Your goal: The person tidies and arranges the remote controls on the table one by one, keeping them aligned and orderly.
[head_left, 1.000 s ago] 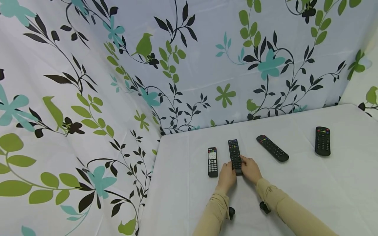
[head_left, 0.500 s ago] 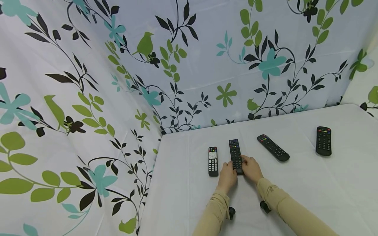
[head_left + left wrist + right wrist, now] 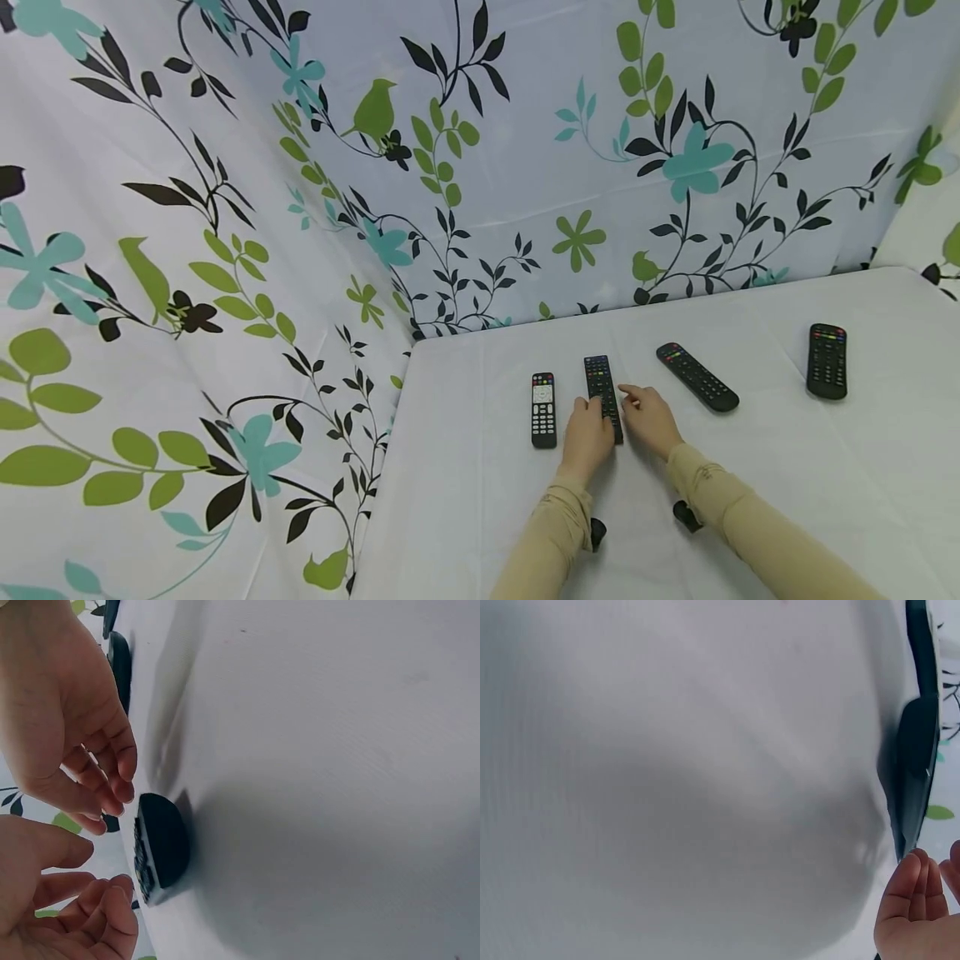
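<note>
A black remote control (image 3: 602, 379) lies on the white table between my two hands. My left hand (image 3: 587, 437) hovers over the remote's near left side, hiding part of it; the left wrist view shows its loosely bent fingers (image 3: 112, 900) close beside the remote's end (image 3: 166, 840), not wrapped round it. Just right of the remote is my right hand (image 3: 651, 422), a small gap apart, fingers relaxed and lightly bent. In the right wrist view that hand (image 3: 919, 922) sits at the lower right, near a dark remote; which one, I cannot tell.
Left of my hands lies a smaller black remote (image 3: 543, 408) with pale buttons. To the right rest a slanted remote (image 3: 697, 377) and a far-right one (image 3: 827, 361). A patterned curtain (image 3: 480, 200) hangs behind and left of the table (image 3: 450, 500).
Both hands have left the remote's near end. My left hand moved up and right over it, while my right hand drew slightly to the right, off its edge. The other remotes stay put.
</note>
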{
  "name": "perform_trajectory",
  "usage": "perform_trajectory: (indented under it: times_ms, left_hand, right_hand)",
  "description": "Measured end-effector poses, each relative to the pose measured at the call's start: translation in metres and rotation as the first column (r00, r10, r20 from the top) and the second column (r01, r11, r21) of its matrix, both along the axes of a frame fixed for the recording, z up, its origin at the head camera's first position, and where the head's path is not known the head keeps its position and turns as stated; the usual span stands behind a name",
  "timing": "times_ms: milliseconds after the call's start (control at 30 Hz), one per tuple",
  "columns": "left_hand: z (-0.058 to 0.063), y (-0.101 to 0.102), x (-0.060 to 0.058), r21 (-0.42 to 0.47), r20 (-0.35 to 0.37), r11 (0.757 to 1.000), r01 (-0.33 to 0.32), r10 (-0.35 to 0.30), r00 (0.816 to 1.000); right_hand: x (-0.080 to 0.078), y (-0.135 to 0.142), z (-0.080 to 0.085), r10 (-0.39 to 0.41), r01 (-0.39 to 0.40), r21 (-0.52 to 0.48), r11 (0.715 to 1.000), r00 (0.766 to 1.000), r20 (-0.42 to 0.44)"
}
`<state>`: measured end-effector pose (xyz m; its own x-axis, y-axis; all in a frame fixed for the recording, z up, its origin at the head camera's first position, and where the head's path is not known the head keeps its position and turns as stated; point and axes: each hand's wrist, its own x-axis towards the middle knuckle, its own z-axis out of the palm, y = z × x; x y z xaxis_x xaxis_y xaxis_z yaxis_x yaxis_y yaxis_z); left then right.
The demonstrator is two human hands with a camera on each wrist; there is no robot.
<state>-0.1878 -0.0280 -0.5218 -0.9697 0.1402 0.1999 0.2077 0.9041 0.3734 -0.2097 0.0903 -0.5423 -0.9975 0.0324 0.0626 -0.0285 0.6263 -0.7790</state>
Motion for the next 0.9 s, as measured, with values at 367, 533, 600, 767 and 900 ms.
perform_trajectory:
  times_ms: [367,533,600,767,900]
  left_hand:
    - [0.005,0.049,0.001,0.231,0.051,0.973,0.018,-0.030,0.998]
    - [0.004,0.075,-0.001,0.239,0.047,0.971,0.025,-0.037,0.998]
    - [0.003,0.085,-0.002,0.254,0.083,0.967,0.018,-0.041,0.996]
    - [0.000,0.104,0.000,0.316,0.193,0.949,0.001,-0.065,0.979]
    - [0.005,0.117,0.003,0.371,0.238,0.929,0.021,-0.117,0.964]
  right_hand:
    - [-0.007,0.036,0.009,0.008,-0.004,0.040,0.999,0.996,-0.085]
    - [-0.011,0.058,0.013,-0.022,0.026,0.040,0.999,0.994,-0.109]
    - [-0.012,0.068,0.012,-0.032,0.036,0.036,0.999,0.992,-0.120]
    - [-0.015,0.090,0.008,-0.081,0.086,0.033,0.996,0.989,-0.121]
    - [-0.016,0.108,0.004,-0.153,0.162,0.057,0.985,0.979,-0.138]
